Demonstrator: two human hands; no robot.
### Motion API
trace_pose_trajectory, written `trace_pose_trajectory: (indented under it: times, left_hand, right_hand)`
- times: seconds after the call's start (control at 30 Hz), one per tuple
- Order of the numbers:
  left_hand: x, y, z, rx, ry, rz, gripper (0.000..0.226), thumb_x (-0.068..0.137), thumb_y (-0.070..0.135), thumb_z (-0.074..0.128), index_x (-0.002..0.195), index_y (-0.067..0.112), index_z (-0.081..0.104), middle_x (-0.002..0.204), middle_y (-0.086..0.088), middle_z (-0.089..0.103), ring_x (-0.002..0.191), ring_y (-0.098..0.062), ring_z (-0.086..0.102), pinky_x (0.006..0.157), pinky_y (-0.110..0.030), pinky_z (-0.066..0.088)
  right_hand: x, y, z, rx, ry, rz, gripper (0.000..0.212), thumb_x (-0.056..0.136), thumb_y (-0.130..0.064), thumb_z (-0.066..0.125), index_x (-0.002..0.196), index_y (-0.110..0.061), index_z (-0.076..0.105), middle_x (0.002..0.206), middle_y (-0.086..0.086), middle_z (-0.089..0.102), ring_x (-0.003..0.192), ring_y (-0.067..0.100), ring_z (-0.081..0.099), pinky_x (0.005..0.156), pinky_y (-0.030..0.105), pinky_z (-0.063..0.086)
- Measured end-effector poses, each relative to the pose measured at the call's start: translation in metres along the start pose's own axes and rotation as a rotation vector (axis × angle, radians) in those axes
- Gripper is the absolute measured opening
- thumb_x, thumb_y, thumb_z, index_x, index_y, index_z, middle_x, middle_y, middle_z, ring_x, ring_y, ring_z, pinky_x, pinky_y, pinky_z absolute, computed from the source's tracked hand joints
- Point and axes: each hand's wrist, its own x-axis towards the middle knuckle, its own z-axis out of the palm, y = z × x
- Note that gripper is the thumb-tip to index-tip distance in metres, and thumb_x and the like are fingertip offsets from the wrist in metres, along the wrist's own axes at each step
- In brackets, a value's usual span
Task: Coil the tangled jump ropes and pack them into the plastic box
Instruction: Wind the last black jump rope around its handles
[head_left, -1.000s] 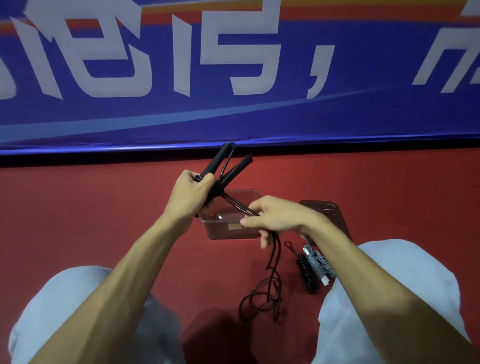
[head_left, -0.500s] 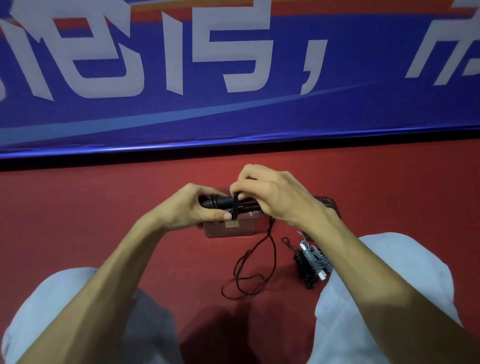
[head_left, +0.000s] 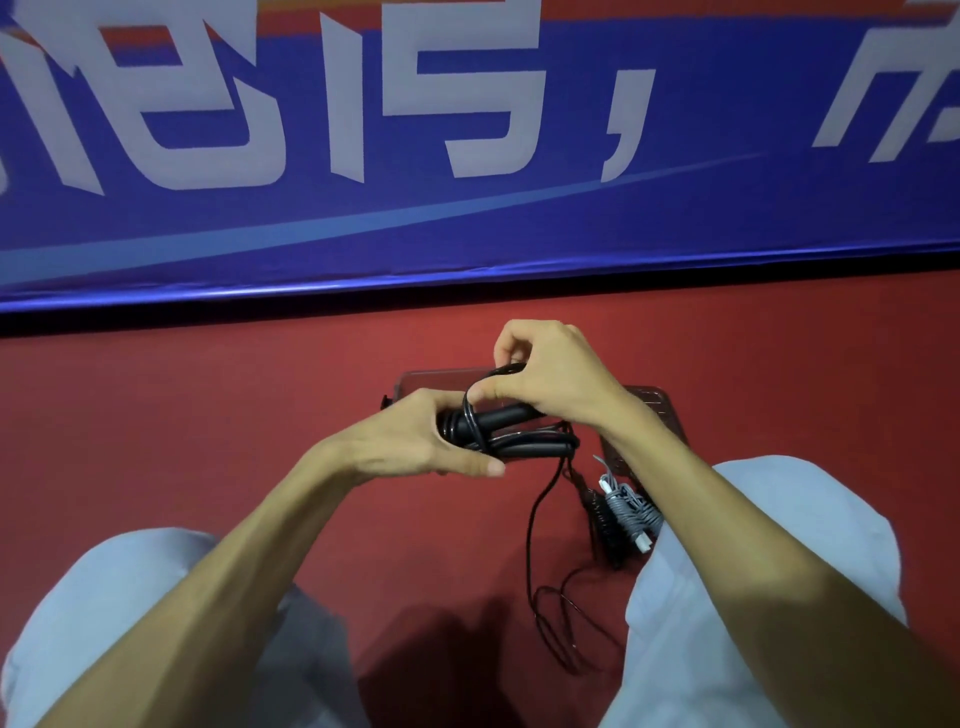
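Gripping both handles (head_left: 506, 417) in left hand (head_left: 415, 441), pinching cord (head_left: 469, 402) with right hand (head_left: 548, 382) over the box (head_left: 415, 376), leaving open floor (head_left: 182, 415) leftward; holding them level now, not upward as before.

The light was dim; my shadow pooled on the red floor (head_left: 156, 426), and the banner (head_left: 675, 228) bowed near the edges.

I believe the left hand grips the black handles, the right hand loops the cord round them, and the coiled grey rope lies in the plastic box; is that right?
Not quite: the head view shows the coiled grey rope on the red floor, outside the plastic box. The left hand on black handles and right hand on cord are right.
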Motion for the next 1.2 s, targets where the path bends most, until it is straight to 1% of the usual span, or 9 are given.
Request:
trace_pose_trajectory:
  times: [0.1,0.27,0.4,0.53,0.67,0.77,0.97,1.1,1.2]
  left_hand:
    - [0.007,-0.003,0.009,0.093,0.091,-0.01,0.053,0.055,0.05,0.085,0.094,0.017,0.073,0.079,0.004,0.069,0.071,-0.01,0.058,0.076,-0.04,0.052]
    - [0.004,0.003,0.007,-0.029,0.107,0.103,0.024,0.06,0.035,0.075,0.081,0.025,0.069,0.07,0.004,0.057,0.064,-0.015,0.048,0.062,-0.035,0.039]
    - [-0.001,0.009,-0.003,-0.406,0.071,0.145,0.038,0.065,0.01,0.073,0.101,0.018,0.063,0.078,0.0,0.062,0.068,-0.019,0.055,0.059,-0.028,0.043]
    - [0.001,0.018,-0.007,-0.628,0.315,0.142,0.056,0.072,0.006,0.077,0.122,0.021,0.055,0.093,-0.009,0.065,0.06,-0.019,0.059,0.051,-0.026,0.046]
    - [0.006,0.012,-0.008,-0.581,0.529,0.131,0.049,0.084,0.01,0.071,0.126,0.032,0.06,0.092,-0.01,0.07,0.056,-0.022,0.058,0.049,-0.025,0.046]
    - [0.007,0.01,-0.006,-0.541,0.53,0.132,0.042,0.089,0.006,0.065,0.125,0.029,0.063,0.092,-0.004,0.069,0.057,-0.02,0.056,0.049,-0.024,0.045]
    - [0.013,0.004,-0.002,-0.396,0.643,0.033,0.01,0.095,0.011,0.059,0.098,0.011,0.049,0.07,-0.008,0.061,0.05,-0.016,0.053,0.045,-0.023,0.044]
    - [0.019,0.0,-0.003,-0.31,0.707,0.014,0.022,0.092,0.012,0.063,0.089,0.015,0.042,0.07,-0.008,0.056,0.052,-0.017,0.05,0.041,-0.022,0.042]
    - [0.021,-0.008,-0.007,-0.166,0.763,0.0,0.03,0.085,0.017,0.072,0.087,0.017,0.042,0.067,-0.003,0.059,0.048,-0.013,0.051,0.044,-0.026,0.042]
  right_hand:
    - [0.001,0.002,-0.003,0.107,-0.148,0.059,0.037,0.058,-0.036,0.091,0.075,-0.021,0.062,0.065,-0.007,0.059,0.055,0.004,0.047,0.054,0.022,0.04]
    - [-0.001,0.008,-0.019,0.712,-0.331,0.171,0.021,0.077,-0.015,0.078,0.095,-0.016,0.066,0.079,-0.005,0.061,0.065,0.005,0.054,0.059,0.016,0.045]
    - [0.0,0.0,-0.026,1.198,-0.231,0.251,0.018,0.091,-0.029,0.057,0.089,-0.013,0.066,0.082,0.001,0.066,0.069,0.011,0.061,0.062,0.018,0.051]
    - [0.006,-0.001,-0.009,1.388,-0.127,0.346,0.023,0.099,-0.012,0.039,0.09,-0.011,0.06,0.078,0.003,0.065,0.061,0.015,0.054,0.053,0.024,0.038]
    - [0.008,0.002,0.008,1.108,-0.158,0.331,0.016,0.097,-0.001,0.046,0.103,-0.004,0.061,0.094,0.007,0.06,0.06,0.014,0.051,0.051,0.022,0.035]
    - [0.005,-0.003,0.017,0.899,-0.239,0.313,0.015,0.096,0.003,0.049,0.099,-0.001,0.062,0.08,0.002,0.062,0.056,0.01,0.049,0.047,0.019,0.035]
    - [-0.003,-0.006,0.012,0.339,-0.506,0.282,0.015,0.101,-0.017,0.051,0.103,-0.004,0.058,0.074,0.007,0.062,0.048,0.014,0.061,0.038,0.02,0.042]
    - [-0.004,0.0,0.002,-0.082,-0.613,0.28,0.017,0.098,-0.029,0.055,0.09,-0.014,0.054,0.068,0.004,0.065,0.061,0.02,0.071,0.067,0.037,0.058]
    - [-0.004,0.006,-0.004,-0.172,-0.629,0.27,0.012,0.095,-0.024,0.061,0.092,-0.014,0.055,0.075,0.001,0.065,0.065,0.02,0.073,0.071,0.038,0.057]
